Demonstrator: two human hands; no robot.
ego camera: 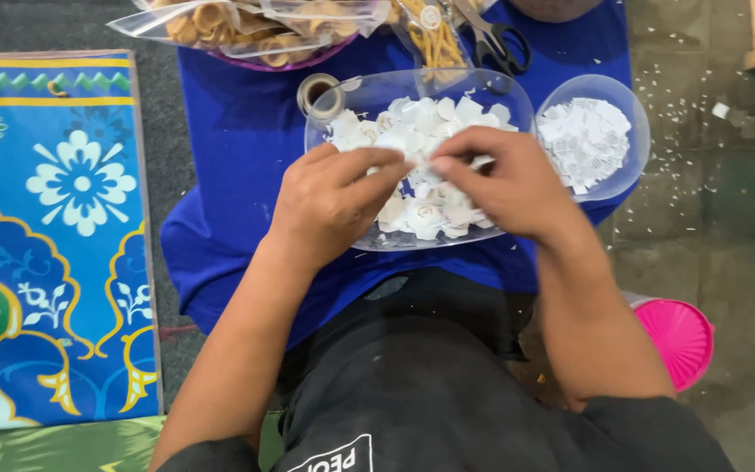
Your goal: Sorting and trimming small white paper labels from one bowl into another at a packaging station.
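Here, both hands meet over a clear oval tray (334, 96) that sits on a blue cloth (238, 149) in front of the seated person. The left hand (329, 205) and the right hand (509, 183) come together at their fingertips, pinched on one small white paper piece (424, 163) just above the heap of like pieces (412, 214) filling the tray. Whether the piece is being folded, peeled or torn, I cannot tell; the fingers hide most of it.

The piece looks very light, thin and limp, likely to crease or tear under a hard pinch and to drift off if let go. A hold by its edges between thumb and forefinger, as both hands have it, seems the surest.

To the right, touching the tray, stands a clear round bowl (635, 131) of smaller white scraps (583, 140). At the tray's far left corner lies a tape roll (320, 94). Farther off are plastic bags of tan rings (246, 26) and black-handled scissors (502, 39). A pink lid (679, 336) lies on the floor near right, and a patterned blue mat (54, 236) covers the left. White bits are strewn over the stone floor (709, 201) on the right.
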